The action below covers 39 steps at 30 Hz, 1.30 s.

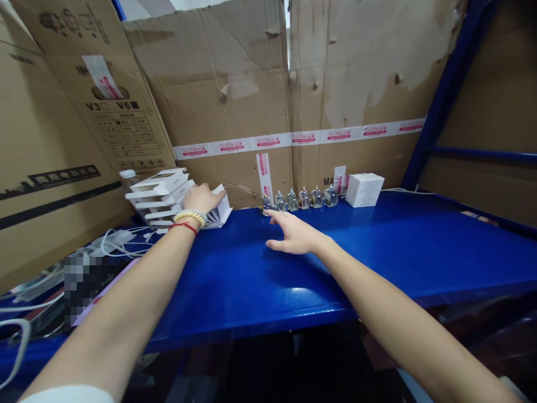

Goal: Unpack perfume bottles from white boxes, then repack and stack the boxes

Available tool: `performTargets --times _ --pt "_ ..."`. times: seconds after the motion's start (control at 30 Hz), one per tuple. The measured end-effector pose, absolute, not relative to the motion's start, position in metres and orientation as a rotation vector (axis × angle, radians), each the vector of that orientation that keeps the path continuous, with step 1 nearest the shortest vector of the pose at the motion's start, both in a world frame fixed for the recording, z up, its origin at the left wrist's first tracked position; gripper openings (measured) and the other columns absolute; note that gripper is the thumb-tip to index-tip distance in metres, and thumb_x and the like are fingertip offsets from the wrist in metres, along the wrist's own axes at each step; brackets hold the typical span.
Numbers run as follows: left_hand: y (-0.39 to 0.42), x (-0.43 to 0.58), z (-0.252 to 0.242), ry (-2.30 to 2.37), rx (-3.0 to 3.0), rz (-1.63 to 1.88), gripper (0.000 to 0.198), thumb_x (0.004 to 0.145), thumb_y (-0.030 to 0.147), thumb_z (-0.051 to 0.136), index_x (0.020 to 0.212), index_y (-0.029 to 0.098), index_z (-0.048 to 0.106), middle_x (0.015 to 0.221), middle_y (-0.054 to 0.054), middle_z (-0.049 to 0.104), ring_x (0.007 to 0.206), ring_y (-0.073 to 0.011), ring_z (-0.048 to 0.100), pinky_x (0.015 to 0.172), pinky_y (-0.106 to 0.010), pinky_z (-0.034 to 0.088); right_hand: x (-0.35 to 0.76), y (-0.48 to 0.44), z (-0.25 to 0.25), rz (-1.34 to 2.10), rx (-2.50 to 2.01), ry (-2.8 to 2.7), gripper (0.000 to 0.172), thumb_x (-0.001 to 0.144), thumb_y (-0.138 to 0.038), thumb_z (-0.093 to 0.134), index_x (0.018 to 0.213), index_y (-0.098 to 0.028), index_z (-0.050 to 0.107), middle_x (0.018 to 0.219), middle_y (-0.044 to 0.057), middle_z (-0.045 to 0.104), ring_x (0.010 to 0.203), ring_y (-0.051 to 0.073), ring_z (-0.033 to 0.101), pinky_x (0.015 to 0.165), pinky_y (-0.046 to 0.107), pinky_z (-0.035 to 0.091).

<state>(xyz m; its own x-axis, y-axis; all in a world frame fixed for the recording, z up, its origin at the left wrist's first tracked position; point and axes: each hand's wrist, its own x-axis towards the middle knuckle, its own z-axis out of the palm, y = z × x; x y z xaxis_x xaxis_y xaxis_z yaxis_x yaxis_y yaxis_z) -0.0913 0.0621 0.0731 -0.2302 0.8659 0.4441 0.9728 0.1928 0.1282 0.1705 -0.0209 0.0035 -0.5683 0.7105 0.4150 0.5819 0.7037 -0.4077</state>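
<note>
My left hand [202,197] reaches to the back left of the blue shelf [377,252] and rests on a stack of flat white cartons [165,193]; its fingers curl over a white folded piece [221,210]. A bead bracelet and a red string sit on that wrist. My right hand [293,232] hovers over the shelf with fingers stretched out, index pointing toward a row of several small clear glass bottles [298,199] standing against the cardboard wall. It holds nothing.
A small white box [364,189] stands right of the bottles. Cardboard sheets [251,84] wall the back and left. White cables [113,242] lie at the left. A blue upright post [440,95] rises at the right.
</note>
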Motion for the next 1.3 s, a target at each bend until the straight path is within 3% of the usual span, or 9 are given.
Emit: performTargets --times 0.13,0.37,0.53,0.6,0.73,0.9,1.03,1.2,1.3 --pt "0.026 -0.062 0.049 -1.842 -1.969 -0.771 0.05 0.084 0.047 0.044 0.112 0.011 0.064 0.115 -0.019 0.064 0.11 -0.0315 0.061 0.095 -0.041 0.048 0.171 -0.02 0.004 0.255 -1.015 -2.361 0.074 0.079 -0.036 0.064 0.144 -0.009 0.041 0.127 0.02 0.059 0.119 0.03 0.055 0.103 0.048 0.043" --pt "-0.014 -0.015 0.004 -1.498 -2.546 -0.343 0.041 0.084 0.041 0.05 0.112 0.015 0.064 0.112 -0.014 0.065 0.106 -0.0292 0.062 0.094 -0.039 0.049 0.177 -0.007 0.0 0.104 -1.17 -2.311 0.041 0.075 -0.019 0.059 0.115 -0.011 0.065 0.113 0.016 0.067 0.109 0.028 0.06 0.098 0.041 0.047" --pt "-0.011 -0.023 -0.004 -1.42 -2.779 -0.297 0.044 0.086 0.044 0.047 0.113 0.015 0.065 0.116 -0.013 0.064 0.108 -0.0296 0.062 0.096 -0.04 0.047 0.214 0.018 0.012 -0.006 -1.484 -1.937 0.025 0.074 -0.021 0.056 0.094 -0.015 0.069 0.102 0.013 0.069 0.099 0.027 0.062 0.093 0.04 0.048" --pt "-0.009 -0.026 -0.005 -1.423 -2.83 -0.306 0.045 0.085 0.045 0.048 0.114 0.016 0.064 0.118 -0.012 0.065 0.109 -0.029 0.062 0.097 -0.039 0.047 0.24 0.032 0.02 -0.096 -1.642 -1.677 0.028 0.075 -0.024 0.056 0.098 -0.012 0.068 0.103 0.016 0.066 0.103 0.028 0.059 0.093 0.041 0.046" --pt "-0.008 -0.026 -0.005 -1.431 -2.848 -0.256 0.045 0.085 0.044 0.048 0.114 0.016 0.065 0.116 -0.013 0.065 0.107 -0.0287 0.063 0.095 -0.038 0.047 0.301 0.058 0.03 -0.402 -1.893 -1.202 0.057 0.069 -0.031 0.069 0.118 -0.006 0.055 0.126 0.025 0.05 0.12 0.035 0.044 0.101 0.048 0.035" --pt "-0.009 -0.024 -0.003 -1.43 -2.864 -0.241 0.046 0.084 0.043 0.049 0.117 0.016 0.065 0.116 -0.014 0.066 0.105 -0.03 0.063 0.092 -0.039 0.049 0.354 0.072 0.024 -0.258 -2.052 -0.907 0.085 0.059 -0.048 0.079 0.126 -0.008 0.044 0.13 0.029 0.041 0.121 0.039 0.039 0.095 0.049 0.035" --pt "-0.011 -0.025 -0.001 -1.44 -2.882 -0.244 0.047 0.083 0.042 0.048 0.117 0.014 0.065 0.116 -0.016 0.065 0.105 -0.0326 0.063 0.09 -0.043 0.049 0.366 0.068 0.015 -0.044 -2.034 -1.04 0.078 0.068 -0.046 0.073 0.13 -0.007 0.044 0.121 0.028 0.048 0.11 0.033 0.05 0.086 0.04 0.037" --pt "-0.011 -0.026 -0.001 -1.424 -2.89 -0.263 0.046 0.083 0.04 0.05 0.117 0.014 0.065 0.116 -0.016 0.066 0.105 -0.0332 0.063 0.089 -0.043 0.05 0.35 0.048 0.019 -0.267 -2.036 -1.044 0.084 0.063 -0.043 0.077 0.134 -0.01 0.046 0.125 0.03 0.049 0.112 0.035 0.052 0.085 0.041 0.037" --pt "-0.011 -0.025 -0.001 -1.434 -2.885 -0.277 0.048 0.083 0.039 0.052 0.122 0.013 0.062 0.12 -0.017 0.064 0.11 -0.0337 0.062 0.093 -0.044 0.049 0.328 0.033 0.034 -0.362 -2.019 -1.236 0.075 0.062 -0.047 0.076 0.125 -0.011 0.057 0.122 0.027 0.054 0.111 0.036 0.054 0.087 0.042 0.041"
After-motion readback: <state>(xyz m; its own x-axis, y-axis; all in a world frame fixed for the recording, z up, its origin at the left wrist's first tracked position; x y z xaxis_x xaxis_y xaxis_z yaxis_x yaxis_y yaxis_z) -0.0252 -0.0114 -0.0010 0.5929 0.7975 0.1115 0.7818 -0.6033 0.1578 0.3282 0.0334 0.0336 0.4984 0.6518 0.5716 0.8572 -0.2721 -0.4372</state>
